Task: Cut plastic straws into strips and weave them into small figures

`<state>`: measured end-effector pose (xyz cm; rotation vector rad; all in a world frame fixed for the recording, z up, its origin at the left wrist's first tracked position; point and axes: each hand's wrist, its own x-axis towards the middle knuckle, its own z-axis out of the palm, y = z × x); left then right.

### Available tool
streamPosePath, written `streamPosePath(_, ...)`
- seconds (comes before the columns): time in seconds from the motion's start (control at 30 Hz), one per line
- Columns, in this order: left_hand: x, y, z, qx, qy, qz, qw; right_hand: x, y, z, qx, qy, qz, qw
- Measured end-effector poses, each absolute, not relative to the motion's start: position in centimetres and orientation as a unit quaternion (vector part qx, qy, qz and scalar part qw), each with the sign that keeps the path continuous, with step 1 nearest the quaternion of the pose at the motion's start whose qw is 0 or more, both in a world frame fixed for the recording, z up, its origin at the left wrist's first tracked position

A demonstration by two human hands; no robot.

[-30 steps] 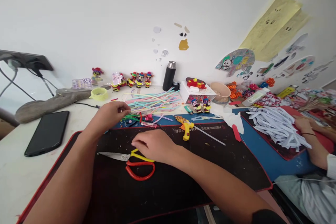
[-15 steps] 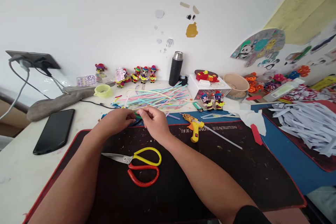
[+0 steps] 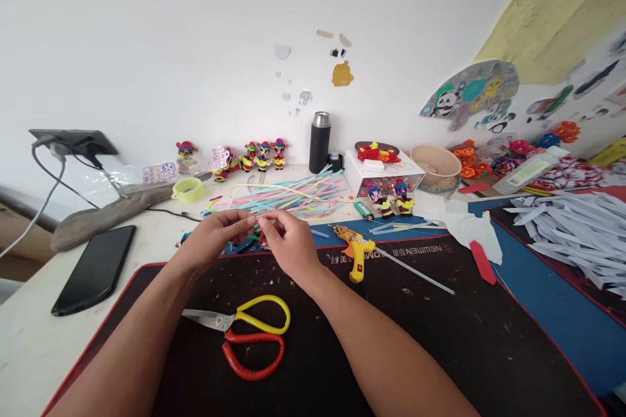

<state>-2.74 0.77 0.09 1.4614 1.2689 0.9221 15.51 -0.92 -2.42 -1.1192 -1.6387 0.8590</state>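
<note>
My left hand [image 3: 218, 238] and my right hand [image 3: 292, 244] meet above the back edge of the dark mat [image 3: 313, 345]. Both are closed, thumb to fingers, with their tips together. What they pinch is too small and too covered to make out; bits of red and green show just below the fingertips. Closer to me lie scissors [image 3: 222, 322] with one yellow and one red handle, blades pointing left. Right of my right hand rests a yellow hot glue gun [image 3: 359, 254], a glue stick [image 3: 420, 277] sticking out of its back. Behind my hands spreads a pile of pastel strips [image 3: 288, 192].
A phone [image 3: 95, 267] lies at the left, near yellow tape [image 3: 188, 189]. Small figurines [image 3: 264, 156], a black thermos [image 3: 319, 143] and a white box [image 3: 384, 172] line the wall. A bowl [image 3: 435, 163] and a heap of white strips [image 3: 577, 234] are at the right.
The view has shifted, so the table things appear lower. My fingertips remain together; a pale thin strip seen at my right fingers before is no longer visible, and red shows beneath them.
</note>
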Motion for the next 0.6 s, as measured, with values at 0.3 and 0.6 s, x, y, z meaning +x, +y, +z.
streamPosePath(0.3, -1.4, 0.6, -0.4, 0.506, 0.5, 0.433, 0.554, 15.6, -0.6, -2.5, -0.459, -0.663, 0.363, 0.467)
streamPosePath(0.6, -1.4, 0.7, -0.7, 0.48, 0.504, 0.449, 0.56, 15.8, -0.5, -2.4, -0.48, -0.679, 0.332, 0.445)
